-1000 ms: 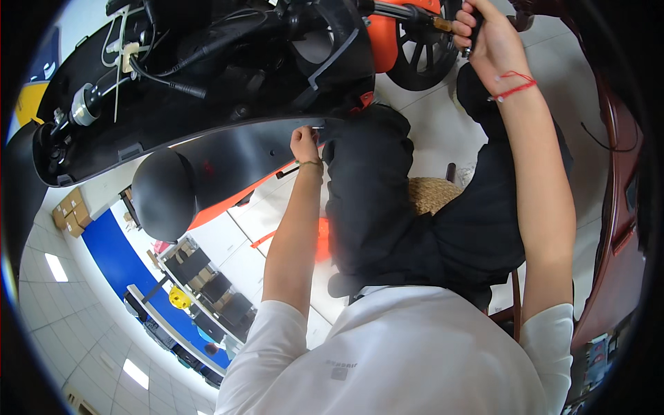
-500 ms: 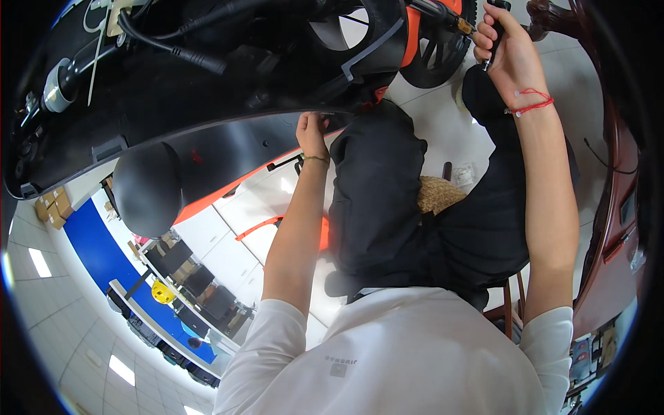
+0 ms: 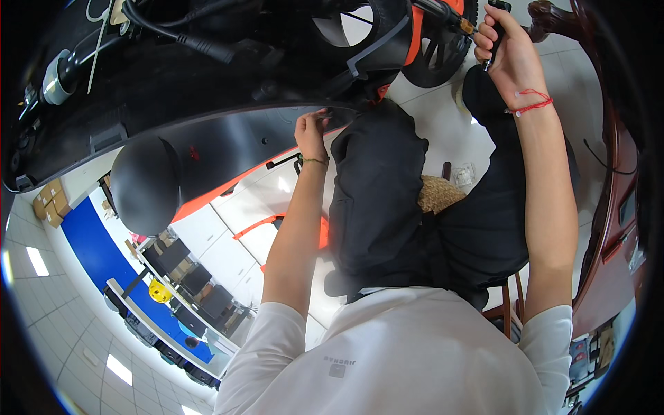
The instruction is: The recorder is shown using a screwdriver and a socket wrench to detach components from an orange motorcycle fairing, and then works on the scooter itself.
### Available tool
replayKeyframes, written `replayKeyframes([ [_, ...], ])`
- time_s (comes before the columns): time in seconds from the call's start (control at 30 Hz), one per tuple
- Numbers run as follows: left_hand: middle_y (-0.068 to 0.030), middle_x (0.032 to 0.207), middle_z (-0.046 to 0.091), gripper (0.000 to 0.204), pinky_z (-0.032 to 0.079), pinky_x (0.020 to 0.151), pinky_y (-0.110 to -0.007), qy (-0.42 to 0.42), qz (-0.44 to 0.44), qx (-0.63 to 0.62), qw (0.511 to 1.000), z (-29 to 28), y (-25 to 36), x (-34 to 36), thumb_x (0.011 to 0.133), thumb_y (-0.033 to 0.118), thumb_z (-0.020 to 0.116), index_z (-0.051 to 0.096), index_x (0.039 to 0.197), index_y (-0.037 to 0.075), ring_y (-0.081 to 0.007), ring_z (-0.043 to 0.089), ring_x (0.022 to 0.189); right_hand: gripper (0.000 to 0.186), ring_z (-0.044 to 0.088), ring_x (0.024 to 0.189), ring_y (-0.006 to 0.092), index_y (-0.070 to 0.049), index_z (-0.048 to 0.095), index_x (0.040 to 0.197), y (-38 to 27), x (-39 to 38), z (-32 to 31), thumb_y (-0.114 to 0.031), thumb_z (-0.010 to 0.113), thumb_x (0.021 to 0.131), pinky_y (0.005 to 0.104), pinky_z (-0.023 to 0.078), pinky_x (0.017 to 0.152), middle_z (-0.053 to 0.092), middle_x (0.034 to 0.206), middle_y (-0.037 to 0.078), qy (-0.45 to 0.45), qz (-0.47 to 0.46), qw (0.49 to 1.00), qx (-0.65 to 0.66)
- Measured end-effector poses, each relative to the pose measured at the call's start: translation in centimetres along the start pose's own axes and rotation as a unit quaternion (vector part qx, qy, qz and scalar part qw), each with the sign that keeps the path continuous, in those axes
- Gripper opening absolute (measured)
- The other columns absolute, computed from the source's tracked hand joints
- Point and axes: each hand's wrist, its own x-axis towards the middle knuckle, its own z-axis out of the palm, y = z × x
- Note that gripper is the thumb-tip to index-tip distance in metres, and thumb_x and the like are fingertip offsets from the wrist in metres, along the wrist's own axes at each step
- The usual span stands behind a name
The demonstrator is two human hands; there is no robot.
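A large black plastic panel (image 3: pixel 228 86), the inner side of a vehicle body part, fills the upper left. At its lower rim is my left hand (image 3: pixel 311 133), fingers bent and closed against the edge; the fingertips are partly hidden. Below the rim lies a glossy black and orange body part (image 3: pixel 232 145). My right hand (image 3: pixel 508 52) is raised at the upper right, its fingers wrapped round a slim black-handled tool (image 3: pixel 495 47) with a short metal tip. Just left of that hand sits a metal rod with a brass-coloured end (image 3: pixel 465 26).
A black cable with a plug (image 3: pixel 211 48) hangs over the panel. A black wheel (image 3: pixel 436 62) stands behind my knees. Dark reddish wooden furniture (image 3: pixel 609 277) borders the right side. A woven straw seat (image 3: pixel 439 194) shows between my legs. White cabinets (image 3: pixel 214 238) stand to the left.
The panel's lower rim sits slightly higher in view, and a little more of my left fingers shows. My right hand and its tool are nearly still.
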Motion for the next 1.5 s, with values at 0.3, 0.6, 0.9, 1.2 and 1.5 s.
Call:
replayKeyframes([
  [0.3,-0.0101,0.086,0.067,0.016,0.049,0.075,-0.026,0.005,0.106,0.235,0.966,0.2,1.2,-0.5,0.095,0.015,0.05,0.054,0.088,0.001,-0.0131,0.061,0.078,0.023,0.041,0.049,0.008,-0.015,0.046,0.073,1.8,-3.1,10.7,-0.024,0.053,0.093,0.0219,0.032,0.046,0.046,0.06,-0.003,0.149,-0.049,0.968,-0.197],
  [0.6,-0.0211,0.084,0.066,0.032,0.048,0.071,-0.041,-0.001,0.169,0.443,0.88,2.2,2.6,-1.6,0.093,0.027,0.055,0.058,0.1,-0.003,-0.0368,0.064,0.076,0.025,0.043,0.05,0.0097,-0.015,0.046,0.073,1.5,-3.3,10.6,-0.025,0.052,0.094,0.0224,0.034,0.047,0.046,0.058,-0.004,0.147,-0.045,0.974,-0.165],
  [0.9,-0.0246,0.083,0.062,0.031,0.046,0.071,-0.041,-0.029,0.177,0.439,0.88,0.6,1.3,-0.7,0.094,0.025,0.054,0.058,0.102,-0.005,-0.0376,0.06,0.074,0.025,0.044,0.05,0.0108,-0.013,0.049,0.074,1.2,-3.0,10.6,-0.026,0.052,0.095,0.0228,0.035,0.048,0.047,0.059,-0.003,0.129,-0.045,0.98,-0.142],
  [1.2,-0.0058,0.078,0.063,0.03,0.044,0.062,-0.028,-0.037,0.099,0.301,0.948,-1.3,-0.4,1.1,0.094,0.025,0.056,0.061,0.099,-0.004,-0.012,0.055,0.068,0.022,0.051,0.058,0.009,-0.006,0.058,0.079,1.5,-2.3,9.4,-0.026,0.06,0.088,0.0245,0.038,0.054,0.053,0.065,-0.001,0.149,-0.09,0.971,-0.162],
  [1.5,-0.0103,0.102,0.064,0.019,0.049,0.083,-0.031,-0.001,0.047,0.068,0.997,-1.2,3.1,-2.1,0.095,0.018,0.052,0.059,0.1,0.001,-0.0169,0.061,0.091,0.032,0.053,0.06,0.013,-0.01,0.056,0.075,0.5,-3.9,11.6,-0.03,0.046,0.097,0.0238,0.042,0.059,0.055,0.064,0.002,0.099,-0.097,0.977,-0.162],
])
